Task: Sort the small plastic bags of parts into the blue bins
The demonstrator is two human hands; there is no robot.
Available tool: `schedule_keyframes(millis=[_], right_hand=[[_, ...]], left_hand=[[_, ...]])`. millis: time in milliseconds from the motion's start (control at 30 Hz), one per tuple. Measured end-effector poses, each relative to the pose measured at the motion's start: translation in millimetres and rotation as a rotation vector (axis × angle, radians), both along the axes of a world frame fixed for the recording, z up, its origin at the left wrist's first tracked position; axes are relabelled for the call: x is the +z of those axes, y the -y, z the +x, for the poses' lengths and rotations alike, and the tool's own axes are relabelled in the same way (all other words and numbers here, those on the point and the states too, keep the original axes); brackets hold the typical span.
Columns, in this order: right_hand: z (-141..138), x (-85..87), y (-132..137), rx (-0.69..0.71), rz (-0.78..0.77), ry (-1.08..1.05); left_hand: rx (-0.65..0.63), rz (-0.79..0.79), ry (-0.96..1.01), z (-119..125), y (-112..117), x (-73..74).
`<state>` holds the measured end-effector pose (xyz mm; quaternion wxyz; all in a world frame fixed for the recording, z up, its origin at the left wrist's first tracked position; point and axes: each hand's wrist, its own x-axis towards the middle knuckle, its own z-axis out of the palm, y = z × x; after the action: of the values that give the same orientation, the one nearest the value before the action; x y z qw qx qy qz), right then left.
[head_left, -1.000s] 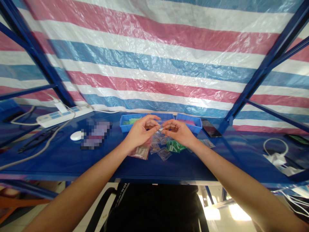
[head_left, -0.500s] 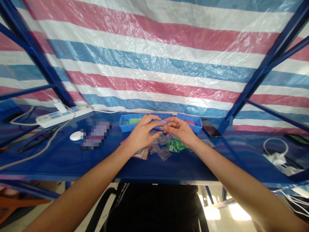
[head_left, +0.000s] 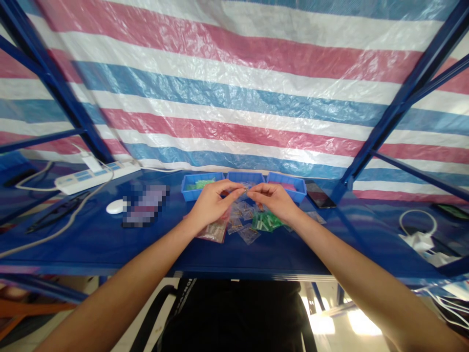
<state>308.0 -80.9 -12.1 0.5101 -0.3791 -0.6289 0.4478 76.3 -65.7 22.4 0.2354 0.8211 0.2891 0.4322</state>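
Note:
My left hand (head_left: 211, 201) and my right hand (head_left: 271, 199) meet over the blue table (head_left: 110, 239), each pinching one side of a small clear plastic bag (head_left: 246, 189) held just in front of the middle blue tray (head_left: 245, 176). Beneath the hands lies a scatter of small clear bags (head_left: 240, 222), with a pinkish packet (head_left: 214, 231) at the left and green packets (head_left: 266, 221) at the right. A left blue tray (head_left: 198, 183) holds green pieces. A right blue tray (head_left: 289, 185) holds pink ones.
A white power strip (head_left: 93, 177) with cables lies at the back left, near a white mouse (head_left: 116, 207) and black scissors (head_left: 58, 211). A dark phone (head_left: 318, 194) rests right of the trays. A white charger and cable (head_left: 421, 239) sit far right. Blue frame posts flank the table.
Both hands shifted slightly, lifting the small clear bag a little toward the middle tray; the fingertips now pinch it from both sides.

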Motion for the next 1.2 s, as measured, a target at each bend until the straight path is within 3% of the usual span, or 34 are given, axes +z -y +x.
schedule_keyframes(millis=[100, 267, 333, 500, 800, 1033, 1200], right_hand=[[-0.5, 1.1, 0.6, 0.007, -0.019, -0.022], [-2.0, 5.4, 3.5, 0.009, -0.085, -0.114], [-2.4, 6.7, 5.2, 0.028, -0.136, -0.142], [-2.6, 7.8, 7.5, 0.120, -0.218, -0.155], [1.0, 3.8, 2.9, -0.006, 0.006, -0.006], [-0.4, 2.2, 1.9, 0.032, 0.017, 0.086], [-3.2, 4.2, 3.6, 0.087, 0.070, 0.062]], left_hand=[[0.020, 0.040, 0.015, -0.6, -1.0, -1.5], [0.018, 0.356, -0.102, -1.6, 0.9, 0.2], [-0.010, 0.401, -0.151, -0.9, 1.1, -0.5], [-0.028, 0.284, -0.156, 0.0, -0.7, -2.4], [0.085, -0.028, -0.020, -2.5, -3.2, -4.1], [0.117, -0.010, 0.003, -4.2, -8.5, -7.2], [0.033, -0.091, 0.083, -2.3, -10.2, -11.8]])
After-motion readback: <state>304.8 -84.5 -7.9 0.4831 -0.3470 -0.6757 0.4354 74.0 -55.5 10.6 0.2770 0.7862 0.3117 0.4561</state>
